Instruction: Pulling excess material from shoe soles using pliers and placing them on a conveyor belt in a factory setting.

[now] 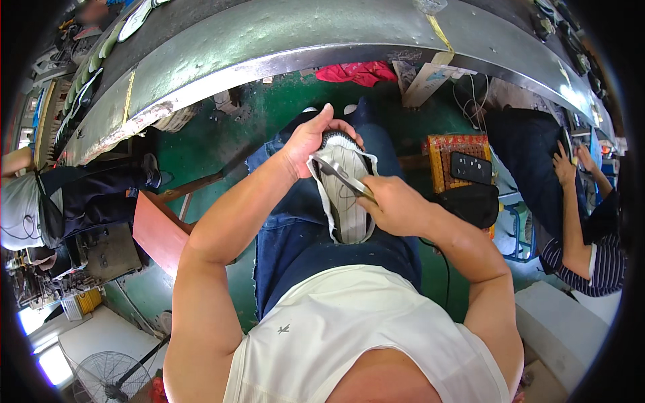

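An unfinished shoe [351,213] rests bottom-up on my lap, its toe pointing away from me. A pale inner sole shows, with the white edge of the upper standing up around it and a dark ribbed band at the toe. My left hand [321,136] is closed round the toe, thumb raised along the left. In my right hand [396,203] is a pair of metal pincers [344,176], gripped by the handles. Their curved, bright head lies over the left side of the shoe near the toe; whether the jaws pinch the edge I cannot tell.
A long metal-topped bench [269,47] curves across the far side. To my right, a black phone [471,168] and a black pouch [470,205] lie on a woven seat [440,154]. Co-workers sit at both sides. A pink board [160,232] stands left; a fan [111,379] is lower left.
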